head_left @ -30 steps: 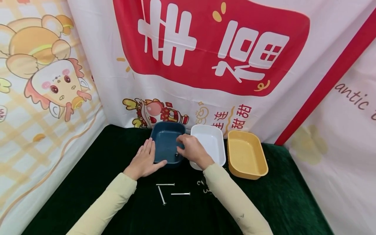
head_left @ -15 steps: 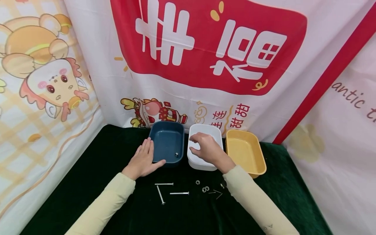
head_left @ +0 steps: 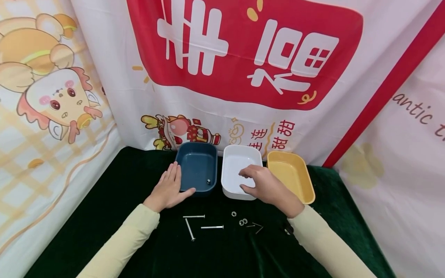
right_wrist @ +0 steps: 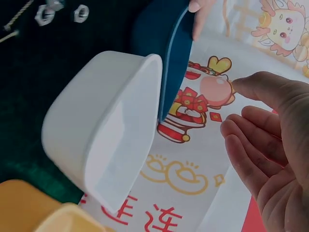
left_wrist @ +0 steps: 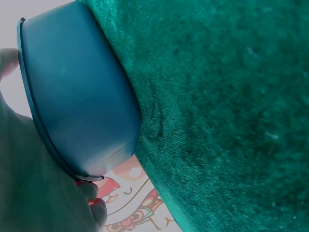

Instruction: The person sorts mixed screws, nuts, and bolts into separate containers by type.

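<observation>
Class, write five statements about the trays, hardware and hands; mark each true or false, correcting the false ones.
1. The left hand touches the blue tray. True.
2. The blue tray is empty. False: a small metal piece lies in it.
3. The white tray stands between the blue tray and the yellow tray. True.
4. Every piece of hardware is in a tray. False: long bolts and nuts lie on the green cloth.
5. The right hand holds nothing. True.
</observation>
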Available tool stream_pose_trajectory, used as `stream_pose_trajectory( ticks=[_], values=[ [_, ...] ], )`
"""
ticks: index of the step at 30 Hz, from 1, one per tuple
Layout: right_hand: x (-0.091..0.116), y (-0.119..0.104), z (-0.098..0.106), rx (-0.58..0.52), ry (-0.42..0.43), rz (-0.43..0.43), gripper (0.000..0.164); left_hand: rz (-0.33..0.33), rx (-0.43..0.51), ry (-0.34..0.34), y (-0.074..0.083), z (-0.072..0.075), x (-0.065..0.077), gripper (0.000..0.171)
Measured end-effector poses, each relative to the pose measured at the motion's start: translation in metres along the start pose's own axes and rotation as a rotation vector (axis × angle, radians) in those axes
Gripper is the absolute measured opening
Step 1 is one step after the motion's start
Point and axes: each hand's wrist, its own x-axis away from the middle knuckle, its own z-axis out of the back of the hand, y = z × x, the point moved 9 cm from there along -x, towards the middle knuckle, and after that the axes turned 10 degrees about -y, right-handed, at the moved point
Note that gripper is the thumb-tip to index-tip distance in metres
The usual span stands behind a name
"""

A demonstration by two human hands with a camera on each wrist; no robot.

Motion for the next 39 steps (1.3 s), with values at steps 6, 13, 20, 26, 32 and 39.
stream_pose_trajectory(
  ticks=[6,13,20,26,32,39],
  values=[
    [0.019,0.002,-0.008,-0.006,-0.048,0.016,0.030,0.006,-0.006,0.003,0.001,0.000,0.000,0.115],
    [0.035,0.006,-0.024,-0.041,-0.082,0.014,0.031,0.002,-0.004,0.010,0.002,0.002,0.000,0.117],
    [0.043,0.009,-0.042,-0.086,-0.131,-0.010,0.030,0.004,-0.001,0.005,0.002,0.001,0.000,0.117],
    [0.046,0.009,-0.056,-0.071,-0.157,-0.015,0.026,0.008,0.010,-0.006,0.001,-0.001,-0.001,0.116],
    [0.048,0.012,-0.070,-0.057,-0.176,0.003,0.025,0.010,0.016,-0.006,0.000,-0.001,-0.001,0.115],
    [0.052,0.022,-0.093,-0.092,-0.292,-0.047,0.029,0.008,0.016,-0.005,0.001,-0.001,-0.001,0.114]
  ],
)
